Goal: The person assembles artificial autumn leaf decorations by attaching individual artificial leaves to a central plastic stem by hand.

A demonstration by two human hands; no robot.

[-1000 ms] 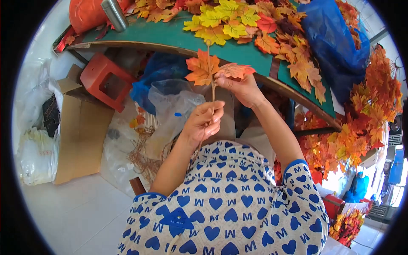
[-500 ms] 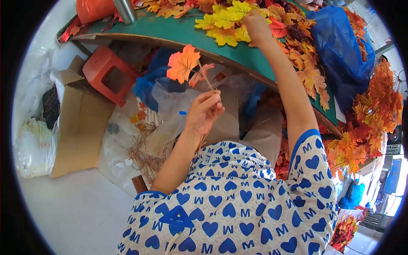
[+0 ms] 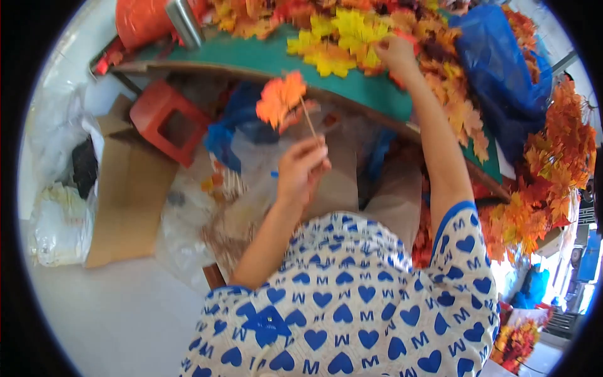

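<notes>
My left hand (image 3: 303, 166) is closed around the thin brown stem (image 3: 309, 118) of an artificial maple leaf sprig, raised in front of the table's near edge. Its orange-red leaves (image 3: 281, 100) point up and away from me. My right hand (image 3: 399, 58) is stretched over the green tabletop (image 3: 251, 53), its fingers bent together at the right side of a cluster of yellow artificial leaves (image 3: 339, 44). Whatever is between those fingertips is too blurred to make out. Orange artificial leaves (image 3: 455, 103) lie heaped beside my right forearm.
A metal cylinder (image 3: 184, 24) and a red bag (image 3: 141, 22) stand at the table's far left. A blue plastic bag (image 3: 502, 69) sits at the right. Below left are a red stool (image 3: 169, 122) and a cardboard box (image 3: 132, 195). Brown stems (image 3: 226, 229) lie on plastic beside my left arm.
My right hand has drawn back slightly to the right along the yellow leaves. The left hand still holds the sprig, whose leaves have turned a little. The whole view has shifted slightly.
</notes>
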